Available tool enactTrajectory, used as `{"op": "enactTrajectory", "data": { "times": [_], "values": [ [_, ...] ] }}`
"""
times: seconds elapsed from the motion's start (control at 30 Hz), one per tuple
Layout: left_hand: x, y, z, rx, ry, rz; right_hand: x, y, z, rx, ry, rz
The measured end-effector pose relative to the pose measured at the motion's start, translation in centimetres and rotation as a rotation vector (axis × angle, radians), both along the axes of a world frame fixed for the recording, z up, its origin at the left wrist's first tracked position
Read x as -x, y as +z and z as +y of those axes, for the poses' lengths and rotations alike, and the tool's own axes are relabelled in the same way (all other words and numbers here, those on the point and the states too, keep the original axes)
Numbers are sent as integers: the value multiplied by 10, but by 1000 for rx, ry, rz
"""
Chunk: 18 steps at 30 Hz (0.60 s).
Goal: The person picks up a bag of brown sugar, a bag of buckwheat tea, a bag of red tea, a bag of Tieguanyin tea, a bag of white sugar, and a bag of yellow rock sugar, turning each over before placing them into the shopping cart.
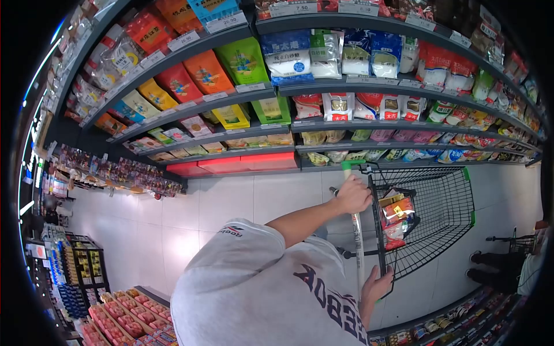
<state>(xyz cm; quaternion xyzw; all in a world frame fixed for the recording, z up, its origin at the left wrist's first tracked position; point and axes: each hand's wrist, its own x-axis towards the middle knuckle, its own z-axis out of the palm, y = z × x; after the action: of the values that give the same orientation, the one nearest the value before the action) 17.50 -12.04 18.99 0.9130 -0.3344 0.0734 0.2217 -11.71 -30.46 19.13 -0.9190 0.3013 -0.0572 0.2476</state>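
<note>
My left hand (354, 195) is closed over the upper end of the shopping cart's handle (358, 242). Close to the handle's lower end is my right hand (376, 284), its fingers apart; the palm seems to lie against the bar. The black wire shopping cart (441, 202) with green corners stretches off to the right. Inside it, near the handle, lie an orange package (398, 210) and a red package (395, 233), with other small packs partly hidden.
Shelves (277, 89) of bagged goods with price tags run along the top. A person in dark trousers (496, 271) stands at the right edge by another cart. Red-toned boxed goods (127, 314) sit at lower left, and more shelving (456, 323) lines the bottom right. Pale tiles (225, 196) cover the floor.
</note>
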Motion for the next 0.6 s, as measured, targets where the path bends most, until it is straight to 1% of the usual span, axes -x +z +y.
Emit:
{"op": "enactTrajectory", "data": {
  "times": [0.03,0.13,0.27,0.37,0.47,0.57,0.6],
  "values": [
    [2,2,-3,14,6,-8,1,-4,-4,15,0,2],
    [8,1,-13,29,27,-13,4,-2,-18,-54,-9,58],
    [14,-3,-23,11,-6,16,8,-1,-34,-101,-32,-6],
    [14,-7,-24,-8,-35,108,19,-17,-46,43,35,-15],
    [20,-2,-22,24,-42,193,16,-3,-40,-57,44,-12],
    [21,5,-17,9,-38,284,15,-7,-30,-79,29,-40],
    [21,1,-13,90,-47,248,14,-10,-28,-83,27,-37]
  ]
}}
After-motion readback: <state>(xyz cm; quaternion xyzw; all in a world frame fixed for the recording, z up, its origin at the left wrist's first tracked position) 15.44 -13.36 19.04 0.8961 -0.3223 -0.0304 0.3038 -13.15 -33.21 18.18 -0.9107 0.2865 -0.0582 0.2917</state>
